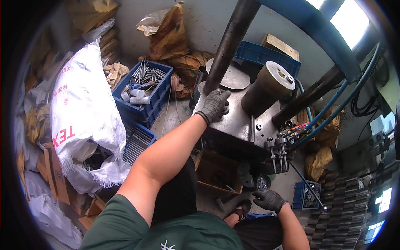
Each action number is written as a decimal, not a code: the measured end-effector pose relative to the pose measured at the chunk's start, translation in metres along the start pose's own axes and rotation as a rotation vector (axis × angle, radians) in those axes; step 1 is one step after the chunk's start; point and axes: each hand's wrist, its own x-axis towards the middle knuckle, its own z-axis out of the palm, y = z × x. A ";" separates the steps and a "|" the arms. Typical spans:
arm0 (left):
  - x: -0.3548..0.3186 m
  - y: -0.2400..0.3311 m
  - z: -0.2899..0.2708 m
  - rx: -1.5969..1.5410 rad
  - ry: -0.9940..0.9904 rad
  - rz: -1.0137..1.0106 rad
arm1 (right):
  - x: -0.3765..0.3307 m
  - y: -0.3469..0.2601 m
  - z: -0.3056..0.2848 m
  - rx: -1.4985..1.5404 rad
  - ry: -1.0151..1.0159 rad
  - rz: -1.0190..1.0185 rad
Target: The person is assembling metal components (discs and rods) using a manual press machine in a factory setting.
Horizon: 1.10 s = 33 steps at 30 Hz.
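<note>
My left hand (214,106), in a dark grey glove, is at the left side of a steel machine table (233,104), close to the foot of a dark column (227,46). Its fingers are curled, and whatever they may hold is hidden. To its right, a thick metal cylinder (266,89) rises from the table, with a short rod (252,129) in front of it. My right hand (270,201), gloved alike, hovers low near my knee. Its fingers are loosely stretched, with nothing visible in them. A lever with a ball knob (324,208) extends to its right.
Blue crates hold metal rods and pins (146,75) on the left, beside a large white woven sack (83,108). An open wooden box (216,166) lies under the table. Blue hoses (339,112) and valve fittings (278,150) crowd the right. A small blue bin (306,196) holds parts.
</note>
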 end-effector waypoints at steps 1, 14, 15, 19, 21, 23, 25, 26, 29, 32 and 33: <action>-0.005 0.000 0.000 0.103 -0.115 0.067 | 0.002 -0.004 0.000 0.003 0.020 -0.025; 0.018 -0.008 -0.025 0.213 0.024 0.019 | 0.085 -0.079 -0.103 -0.173 0.377 -0.427; 0.014 -0.008 -0.021 0.299 0.042 0.081 | 0.090 -0.080 -0.117 -0.182 0.454 -0.382; 0.011 -0.008 -0.021 0.190 -0.071 0.027 | 0.125 -0.066 -0.170 -0.359 0.608 -0.262; 0.008 -0.011 -0.018 0.357 -0.132 0.109 | 0.144 -0.039 -0.186 -0.529 0.622 -0.069; 0.011 -0.014 -0.017 0.525 -0.183 0.193 | 0.166 -0.026 -0.198 -0.534 0.523 0.057; 0.021 -0.022 -0.017 0.827 -0.173 0.337 | 0.184 -0.025 -0.203 -0.533 0.421 0.168; 0.025 -0.025 -0.021 0.800 -0.180 0.337 | 0.193 -0.028 -0.203 -0.502 0.373 0.198; 0.015 -0.017 -0.012 0.704 -0.171 0.103 | 0.208 -0.024 -0.197 -0.449 0.305 0.273; 0.017 -0.014 -0.005 0.699 -0.146 0.143 | 0.231 -0.003 -0.183 -0.472 0.357 0.201; 0.024 -0.019 -0.008 0.698 -0.146 0.144 | 0.233 0.004 -0.181 -0.473 0.358 0.201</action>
